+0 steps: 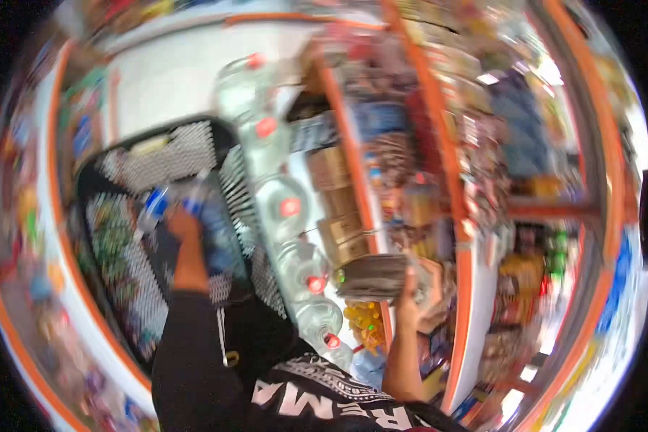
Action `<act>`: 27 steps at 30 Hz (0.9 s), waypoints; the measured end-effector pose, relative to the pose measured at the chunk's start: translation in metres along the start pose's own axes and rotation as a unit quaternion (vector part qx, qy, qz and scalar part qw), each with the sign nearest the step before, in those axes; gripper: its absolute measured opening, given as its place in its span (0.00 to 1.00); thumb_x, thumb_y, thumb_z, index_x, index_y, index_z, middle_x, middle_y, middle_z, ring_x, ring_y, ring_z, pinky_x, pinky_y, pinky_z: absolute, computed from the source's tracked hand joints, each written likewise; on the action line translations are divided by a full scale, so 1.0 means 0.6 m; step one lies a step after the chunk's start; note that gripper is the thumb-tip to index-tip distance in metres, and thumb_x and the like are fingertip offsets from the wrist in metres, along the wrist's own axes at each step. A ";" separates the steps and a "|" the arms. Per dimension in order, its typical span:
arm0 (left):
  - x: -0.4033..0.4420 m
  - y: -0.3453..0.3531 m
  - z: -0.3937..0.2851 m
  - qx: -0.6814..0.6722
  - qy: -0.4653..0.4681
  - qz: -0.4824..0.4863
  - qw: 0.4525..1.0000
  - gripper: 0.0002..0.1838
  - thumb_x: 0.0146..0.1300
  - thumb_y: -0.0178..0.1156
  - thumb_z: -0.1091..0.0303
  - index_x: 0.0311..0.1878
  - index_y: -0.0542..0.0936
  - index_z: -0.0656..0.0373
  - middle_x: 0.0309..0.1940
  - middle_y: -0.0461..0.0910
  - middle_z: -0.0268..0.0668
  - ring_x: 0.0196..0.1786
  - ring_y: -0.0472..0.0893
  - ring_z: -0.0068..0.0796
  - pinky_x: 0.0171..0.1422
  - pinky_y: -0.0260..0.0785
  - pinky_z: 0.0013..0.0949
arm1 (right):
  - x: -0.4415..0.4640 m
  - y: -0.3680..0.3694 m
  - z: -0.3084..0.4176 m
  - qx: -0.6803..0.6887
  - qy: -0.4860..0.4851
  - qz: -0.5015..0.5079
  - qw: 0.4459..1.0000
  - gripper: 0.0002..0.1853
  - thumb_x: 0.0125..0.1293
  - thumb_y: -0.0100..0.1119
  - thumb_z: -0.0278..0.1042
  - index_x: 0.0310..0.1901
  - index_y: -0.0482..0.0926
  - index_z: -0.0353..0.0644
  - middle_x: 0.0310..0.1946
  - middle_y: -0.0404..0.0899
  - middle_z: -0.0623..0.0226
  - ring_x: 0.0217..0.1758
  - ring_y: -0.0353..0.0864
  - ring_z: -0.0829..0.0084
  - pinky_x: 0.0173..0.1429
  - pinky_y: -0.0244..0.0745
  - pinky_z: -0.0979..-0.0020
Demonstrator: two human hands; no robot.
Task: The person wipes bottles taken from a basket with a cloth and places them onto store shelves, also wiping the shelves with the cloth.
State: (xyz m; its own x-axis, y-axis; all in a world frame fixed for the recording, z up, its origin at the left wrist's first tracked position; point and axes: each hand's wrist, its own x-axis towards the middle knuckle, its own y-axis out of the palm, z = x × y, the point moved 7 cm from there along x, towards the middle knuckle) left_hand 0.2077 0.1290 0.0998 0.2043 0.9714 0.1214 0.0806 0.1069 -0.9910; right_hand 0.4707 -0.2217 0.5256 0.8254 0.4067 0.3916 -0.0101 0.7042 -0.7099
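Note:
Inside a black basket (237, 205) at the left, my left hand (185, 227) reaches down among clear bottles. A clear bottle with a blue label (155, 204) lies right beside its fingertips, which are blurred, so I cannot tell whether they grip it. At the lower centre right, my right hand (408, 299) is raised and closed on a dark grey, box-like object (373, 278). The object's far side and some of my fingers are hidden.
Large clear water jugs with red caps (284, 205) stand in a row along the basket's right side. Shelves with orange edges (435, 108) hold packed goods at the right. Another stocked shelf (57, 180) curves along the left. Brown cartons (338, 205) sit behind the jugs.

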 end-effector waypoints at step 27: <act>-0.302 -0.641 -0.262 -0.607 0.294 0.410 0.615 0.40 0.45 0.66 0.66 0.62 0.60 0.63 0.48 0.71 0.39 0.49 0.73 0.31 0.54 0.66 0.31 | -0.103 -0.183 -0.047 0.589 0.193 -0.059 0.783 0.09 0.63 0.57 0.35 0.39 0.75 0.38 0.30 0.74 0.73 0.35 0.71 0.83 0.41 0.67 0.79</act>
State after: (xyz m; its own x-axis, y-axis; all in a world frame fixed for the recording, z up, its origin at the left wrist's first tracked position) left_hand 0.2930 -0.1215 0.4678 0.9496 0.3111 -0.0375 0.3111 -0.9504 -0.0045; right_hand 0.4368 -0.3403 0.5629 0.9667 0.2518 0.0456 -0.2459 0.8646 0.4382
